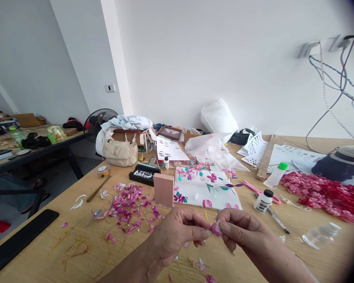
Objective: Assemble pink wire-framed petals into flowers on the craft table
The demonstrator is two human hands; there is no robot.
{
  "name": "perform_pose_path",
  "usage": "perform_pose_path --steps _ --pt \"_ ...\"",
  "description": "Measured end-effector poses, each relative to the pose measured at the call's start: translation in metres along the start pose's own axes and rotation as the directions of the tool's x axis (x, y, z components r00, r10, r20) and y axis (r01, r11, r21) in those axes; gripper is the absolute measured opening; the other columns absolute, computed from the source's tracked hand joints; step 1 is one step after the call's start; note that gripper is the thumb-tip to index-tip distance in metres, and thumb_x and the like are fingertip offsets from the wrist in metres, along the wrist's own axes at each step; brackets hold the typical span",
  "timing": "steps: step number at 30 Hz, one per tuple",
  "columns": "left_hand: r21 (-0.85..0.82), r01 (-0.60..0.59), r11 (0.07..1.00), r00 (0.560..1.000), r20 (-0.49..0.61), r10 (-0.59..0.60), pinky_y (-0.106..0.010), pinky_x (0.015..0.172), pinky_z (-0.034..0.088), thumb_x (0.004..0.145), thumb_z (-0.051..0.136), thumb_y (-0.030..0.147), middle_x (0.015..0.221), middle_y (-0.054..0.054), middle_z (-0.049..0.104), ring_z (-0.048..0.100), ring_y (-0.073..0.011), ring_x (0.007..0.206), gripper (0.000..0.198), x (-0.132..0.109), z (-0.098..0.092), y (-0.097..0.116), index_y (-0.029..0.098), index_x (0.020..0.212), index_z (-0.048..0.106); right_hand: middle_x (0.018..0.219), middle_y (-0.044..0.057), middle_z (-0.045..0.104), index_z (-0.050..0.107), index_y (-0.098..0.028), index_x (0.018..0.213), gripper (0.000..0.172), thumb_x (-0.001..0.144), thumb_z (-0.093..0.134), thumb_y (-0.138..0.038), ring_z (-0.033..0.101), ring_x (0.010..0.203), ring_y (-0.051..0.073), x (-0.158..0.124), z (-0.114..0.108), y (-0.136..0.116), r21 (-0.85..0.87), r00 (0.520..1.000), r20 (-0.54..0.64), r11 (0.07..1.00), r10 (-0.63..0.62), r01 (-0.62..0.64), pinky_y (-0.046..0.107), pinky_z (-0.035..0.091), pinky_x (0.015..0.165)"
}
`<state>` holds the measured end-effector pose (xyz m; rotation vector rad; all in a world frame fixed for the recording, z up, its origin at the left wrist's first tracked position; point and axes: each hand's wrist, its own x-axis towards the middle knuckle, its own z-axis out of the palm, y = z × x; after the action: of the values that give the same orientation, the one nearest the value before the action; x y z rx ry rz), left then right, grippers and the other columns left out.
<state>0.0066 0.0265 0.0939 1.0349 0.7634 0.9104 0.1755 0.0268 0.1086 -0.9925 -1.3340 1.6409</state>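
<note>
Between the fingertips of both hands is a small pink-purple petal flower (pixel 216 229). My left hand (pixel 184 230) pinches it from the left, thumb against forefinger. From the other side my right hand (pixel 243 230) closes on it with thumb and fingers; a thin pointed end sticks out below those fingers. Just behind the hands, a white sheet (pixel 191 198) bears pink flowers and green leaves. Left of my left hand lies a heap of loose magenta petals (pixel 129 204) with thin wire stems. A wooden block (pixel 164 190) stands upright beside the sheet.
To the right are pink scissors (pixel 275 199), a black-capped bottle (pixel 263 201), a green-capped bottle (pixel 275 177), a clear jar (pixel 321 236) and a pile of red-pink flowers (pixel 324 192). A black case (pixel 144 175), a beige bag (pixel 120 152) and a plastic bag (pixel 209 147) stand farther back.
</note>
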Motion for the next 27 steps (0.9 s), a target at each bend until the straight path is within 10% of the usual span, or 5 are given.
perform_pose_path --steps 27 --pt "0.038 0.016 0.999 1.000 0.014 -0.017 -0.021 0.052 0.029 0.058 0.070 0.024 0.057 0.001 0.054 0.043 -0.0071 0.051 0.012 -0.0003 -0.0029 -0.0008 0.016 0.066 0.068 0.050 -0.002 0.051 0.058 -0.015 0.057 0.029 0.065 0.068 -0.041 0.038 0.046 0.008 -0.0005 0.0019 -0.0024 0.007 1.000 0.006 1.000 0.001 -0.001 0.022 0.028 0.047"
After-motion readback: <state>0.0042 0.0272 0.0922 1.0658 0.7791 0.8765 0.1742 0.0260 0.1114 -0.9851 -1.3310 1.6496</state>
